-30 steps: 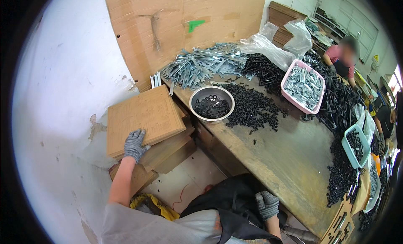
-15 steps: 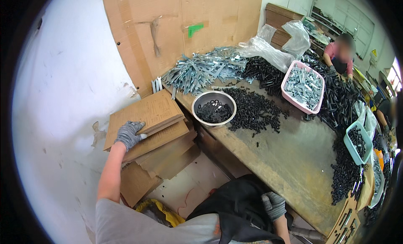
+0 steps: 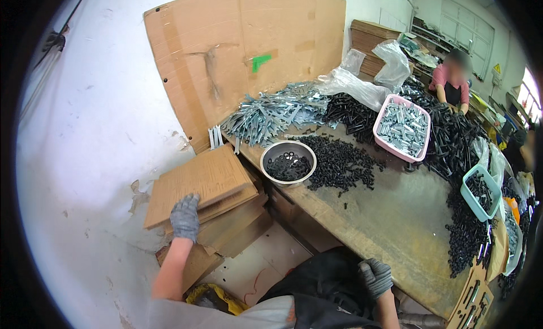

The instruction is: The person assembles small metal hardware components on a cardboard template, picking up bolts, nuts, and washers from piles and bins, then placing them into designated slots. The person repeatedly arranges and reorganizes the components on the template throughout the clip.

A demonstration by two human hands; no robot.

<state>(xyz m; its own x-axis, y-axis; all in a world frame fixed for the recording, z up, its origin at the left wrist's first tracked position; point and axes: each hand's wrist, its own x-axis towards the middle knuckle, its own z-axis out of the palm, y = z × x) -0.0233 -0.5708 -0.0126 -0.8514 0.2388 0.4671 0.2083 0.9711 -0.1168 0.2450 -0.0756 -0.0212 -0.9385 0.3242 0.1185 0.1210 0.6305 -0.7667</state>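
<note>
My left hand [image 3: 185,218], in a grey knit glove, lies over the near edge of the top cardboard piece [image 3: 198,179]. Its fingers stretch together onto the upper face; the thumb is hidden. This cardboard tops a stack of brown sheets [image 3: 240,230] left of the workbench, with lower layers sticking out unevenly. At the bench's near edge, in front of my black apron [image 3: 317,286], my right hand [image 3: 376,277] is gloved too and curled closed. Whatever it may hold is hidden.
On the workbench [image 3: 390,216] stands a steel bowl [image 3: 288,182] of black rings, beside a heap of small black parts [image 3: 342,165]. Open-end wrenches [image 3: 271,117] pile up behind. Pink [image 3: 401,153] and teal [image 3: 482,193] baskets hold metal parts. A co-worker [image 3: 449,85] works at far right.
My left hand has shifted along the stack's near edge to the right, its fingers turning to point farther away. My right hand stays curled near the bench edge. The whole view has tilted slightly.
</note>
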